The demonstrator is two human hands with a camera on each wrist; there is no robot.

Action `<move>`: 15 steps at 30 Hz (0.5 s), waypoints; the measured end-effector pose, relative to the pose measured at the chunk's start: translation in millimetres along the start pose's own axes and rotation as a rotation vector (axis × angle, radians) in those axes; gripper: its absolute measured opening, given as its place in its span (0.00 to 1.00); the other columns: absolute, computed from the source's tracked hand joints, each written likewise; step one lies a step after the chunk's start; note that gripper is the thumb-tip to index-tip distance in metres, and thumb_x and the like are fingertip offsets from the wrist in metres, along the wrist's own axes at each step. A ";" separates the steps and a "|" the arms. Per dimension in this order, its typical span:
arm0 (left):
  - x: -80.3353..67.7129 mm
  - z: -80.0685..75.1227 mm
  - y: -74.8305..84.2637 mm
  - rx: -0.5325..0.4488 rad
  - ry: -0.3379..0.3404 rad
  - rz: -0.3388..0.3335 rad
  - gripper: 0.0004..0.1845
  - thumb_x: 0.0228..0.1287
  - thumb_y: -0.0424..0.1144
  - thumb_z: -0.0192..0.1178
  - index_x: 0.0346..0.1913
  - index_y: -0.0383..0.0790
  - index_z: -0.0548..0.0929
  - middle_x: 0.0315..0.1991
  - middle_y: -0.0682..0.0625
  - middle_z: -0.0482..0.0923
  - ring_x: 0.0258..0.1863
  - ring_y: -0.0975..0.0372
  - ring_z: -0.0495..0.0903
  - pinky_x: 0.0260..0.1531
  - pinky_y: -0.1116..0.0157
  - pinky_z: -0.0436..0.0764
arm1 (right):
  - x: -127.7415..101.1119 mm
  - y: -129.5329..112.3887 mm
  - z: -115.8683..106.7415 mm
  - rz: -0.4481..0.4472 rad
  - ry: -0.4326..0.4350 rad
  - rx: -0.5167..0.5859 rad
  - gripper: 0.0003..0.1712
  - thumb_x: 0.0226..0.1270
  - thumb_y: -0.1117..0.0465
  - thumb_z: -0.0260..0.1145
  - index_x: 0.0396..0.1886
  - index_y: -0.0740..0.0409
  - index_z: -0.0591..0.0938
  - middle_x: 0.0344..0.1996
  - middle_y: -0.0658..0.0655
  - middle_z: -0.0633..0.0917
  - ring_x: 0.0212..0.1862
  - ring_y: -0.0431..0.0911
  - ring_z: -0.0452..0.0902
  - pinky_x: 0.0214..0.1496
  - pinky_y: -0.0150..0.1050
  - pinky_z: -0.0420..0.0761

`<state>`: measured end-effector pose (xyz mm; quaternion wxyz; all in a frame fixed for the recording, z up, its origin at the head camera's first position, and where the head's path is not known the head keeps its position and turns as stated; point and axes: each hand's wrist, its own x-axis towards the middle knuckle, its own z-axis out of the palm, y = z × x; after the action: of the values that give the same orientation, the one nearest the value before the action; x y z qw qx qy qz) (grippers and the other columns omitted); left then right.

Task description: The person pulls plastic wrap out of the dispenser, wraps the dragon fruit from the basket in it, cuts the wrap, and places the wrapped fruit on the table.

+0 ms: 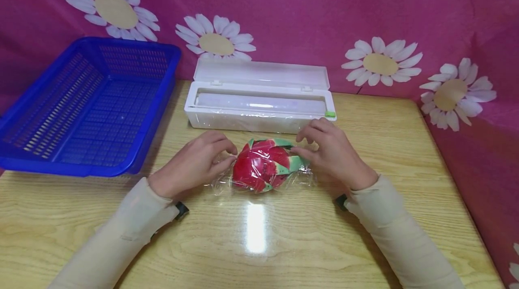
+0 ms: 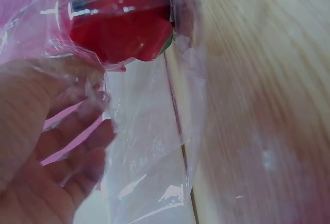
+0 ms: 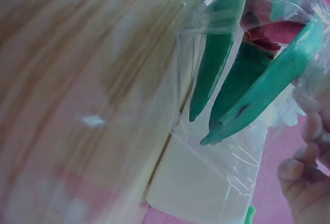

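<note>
Left hand [image 1: 192, 162]: just left of centre in the frame, thumb and forefinger pinching the clear film [image 2: 149, 131] beside the fruit's red end.
Right hand [image 1: 334, 153]: right of centre, fingers bent, a gap between thumb and forefinger; I cannot tell whether it grips any film.
Dragon fruit [image 1: 259, 165]: centre of the frame, between the two hands, lying on its side, red end to the left, green leaf tips to the right.
Clear film: around the fruit, creased and shiny, spreading past both ends; in the left wrist view it covers part of the thumb.
Wrap box [image 1: 243, 121]: white, upper centre, just behind the fruit, its hinged lid [image 1: 261, 75] tilted back.
Film roll [image 1: 263, 103]: lying lengthwise inside the box.
Green piece [image 1: 330, 114]: at the box's right front corner.
Basket [image 1: 61, 170]: blue, slotted, upper left, well apart from the fruit.
Bench [image 1: 316, 244]: pale wood grain, a bright reflection at lower centre.
Cloth [image 1: 292, 18]: pink with white daisies, across the top and down the right edge.
Sleeves [image 1: 134, 214]: cream, entering from the lower left and lower right.
</note>
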<state>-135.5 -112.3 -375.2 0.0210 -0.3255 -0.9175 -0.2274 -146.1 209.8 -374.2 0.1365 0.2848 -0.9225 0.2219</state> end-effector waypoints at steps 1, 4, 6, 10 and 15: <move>-0.3 -0.4 0.2 0.000 0.014 0.009 0.08 0.69 0.41 0.68 0.46 0.42 0.88 0.47 0.49 0.87 0.51 0.57 0.82 0.53 0.57 0.86 | 0.1 -0.4 0.1 0.000 -0.009 -0.006 0.13 0.57 0.56 0.82 0.34 0.57 0.87 0.34 0.53 0.85 0.39 0.44 0.75 0.40 0.40 0.82; -0.8 -0.8 0.3 -0.007 0.060 0.044 0.08 0.66 0.39 0.70 0.45 0.42 0.88 0.45 0.49 0.86 0.49 0.57 0.80 0.50 0.58 0.86 | 0.6 -1.4 -0.4 -0.005 -0.032 -0.021 0.12 0.59 0.56 0.81 0.32 0.57 0.87 0.33 0.53 0.85 0.39 0.45 0.78 0.42 0.42 0.84; -0.8 -0.6 0.2 -0.008 0.082 0.064 0.07 0.65 0.38 0.71 0.44 0.42 0.88 0.44 0.50 0.87 0.48 0.57 0.79 0.48 0.59 0.85 | 0.9 -1.9 -0.7 0.000 -0.047 -0.021 0.11 0.60 0.55 0.80 0.31 0.56 0.88 0.32 0.52 0.86 0.39 0.45 0.78 0.42 0.42 0.84; -0.3 0.4 0.5 -0.016 0.091 0.083 0.05 0.65 0.36 0.71 0.42 0.41 0.89 0.40 0.50 0.88 0.44 0.57 0.79 0.46 0.59 0.84 | 1.1 -2.4 -1.5 0.013 -0.099 -0.011 0.08 0.63 0.56 0.77 0.33 0.55 0.89 0.29 0.50 0.88 0.35 0.42 0.78 0.38 0.39 0.83; 0.1 0.2 3.1 -0.021 0.078 0.067 0.08 0.66 0.36 0.70 0.46 0.39 0.90 0.39 0.49 0.89 0.41 0.58 0.82 0.44 0.59 0.86 | 0.8 -2.7 -2.9 0.018 -0.159 0.013 0.06 0.68 0.56 0.74 0.37 0.54 0.88 0.27 0.49 0.88 0.29 0.38 0.77 0.34 0.35 0.82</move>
<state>-133.7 -110.1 -374.1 0.0608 -0.3471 -0.9023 -0.2485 -144.8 208.9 -370.6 0.0591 0.2942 -0.9315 0.2057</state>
